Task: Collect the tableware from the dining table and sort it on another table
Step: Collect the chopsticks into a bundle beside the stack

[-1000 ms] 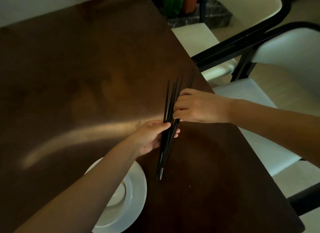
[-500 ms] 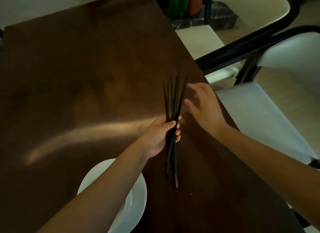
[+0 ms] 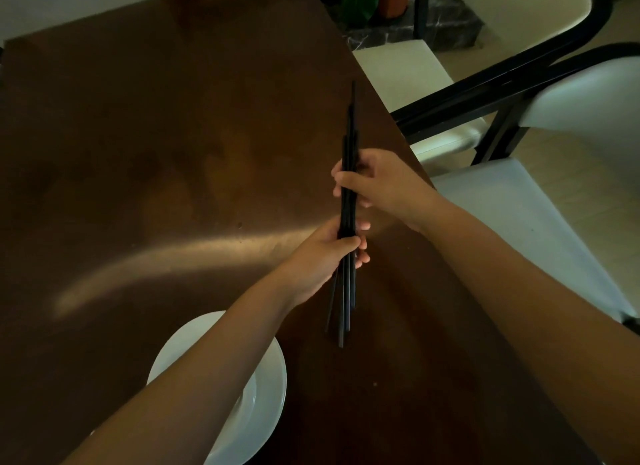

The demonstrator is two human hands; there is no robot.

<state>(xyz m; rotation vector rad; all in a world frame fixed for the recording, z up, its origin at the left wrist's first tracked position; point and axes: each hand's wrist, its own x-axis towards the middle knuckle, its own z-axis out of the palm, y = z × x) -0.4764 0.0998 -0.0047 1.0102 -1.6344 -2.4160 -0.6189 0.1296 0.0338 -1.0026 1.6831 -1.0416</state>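
**Gathering chopsticks: bundle now held in both hands**

Item: black chopsticks [image 3: 347, 201], several, count not readable in the dim light. Position: held above the dark brown dining table [image 3: 166, 146], near its right edge, running roughly away from the person, tips fanning slightly at the near end and stepped unevenly at the far end.

Change noted: half a second ago the right hand was off the bundle, fingers spread beside it, and the sticks splayed at the top. The right hand has since come back and closed on them, and the sticks have drawn into a tighter, near-parallel sheaf. Judgement: the set is being squared up before it is carried off; collection of this item looks nearly done, sorting on the other table not yet begun.

Holds: left hand [image 3: 325, 257] wraps the lower middle of the bundle, fingers curled round it, fingertips showing on the right side. Right hand [image 3: 377, 184] grips higher up, fingers curled over the sticks from the right. Both are clamped on the bundle; the stretch between them is short.

Adjacent: white plates [image 3: 266, 392], apparently stacked, on the table near the person, partly hidden by the left forearm. Beyond the table edge: white-cushioned chairs with black frames [image 3: 485, 94].
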